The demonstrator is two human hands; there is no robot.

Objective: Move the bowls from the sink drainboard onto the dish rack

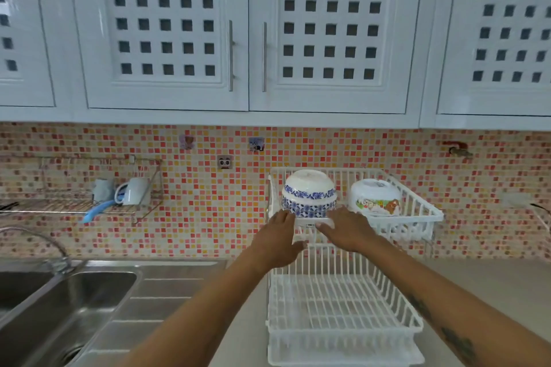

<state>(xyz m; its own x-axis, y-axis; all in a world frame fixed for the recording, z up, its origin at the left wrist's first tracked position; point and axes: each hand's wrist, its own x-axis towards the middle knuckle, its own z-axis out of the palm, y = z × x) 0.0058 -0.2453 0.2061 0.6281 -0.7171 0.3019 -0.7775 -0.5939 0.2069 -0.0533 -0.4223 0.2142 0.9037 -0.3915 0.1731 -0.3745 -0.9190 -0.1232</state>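
- White cupboards with square-hole doors fill the top of my view; mosaic tile wall below them.
- Steel sink bottom left, its ribbed drainboard bare where I can see it; tap curves over the basin.
- White two-tier dish rack on the counter, right of the drainboard. Lower tier holds nothing I can see.
- Upper tier holds two lots of bowls, all upside down.
- Blue-patterned bowls: looks like two stacked, at the left end of the upper tier.
- Cartoon-print bowl: right of them, just beside, not touching as far as I can tell.
- Wall wire shelf far left holds a white mug lying tilted, a grey item, and a blue handle sticking out; can't tell what that is.
- My left hand: fingers spread loosely, tips at the lower left rim of the blue-patterned bowls, right at the rack's front rail. Not wrapped round anything; whether the tips touch the bowl or just the rail, I can't tell.
- My right hand: fingers extended flat, tips at the lower right rim of the same stack, thumb over the front rail. Also loose, gripping nothing.
- Both forearms reach up from the bottom edge; right one has dark markings.
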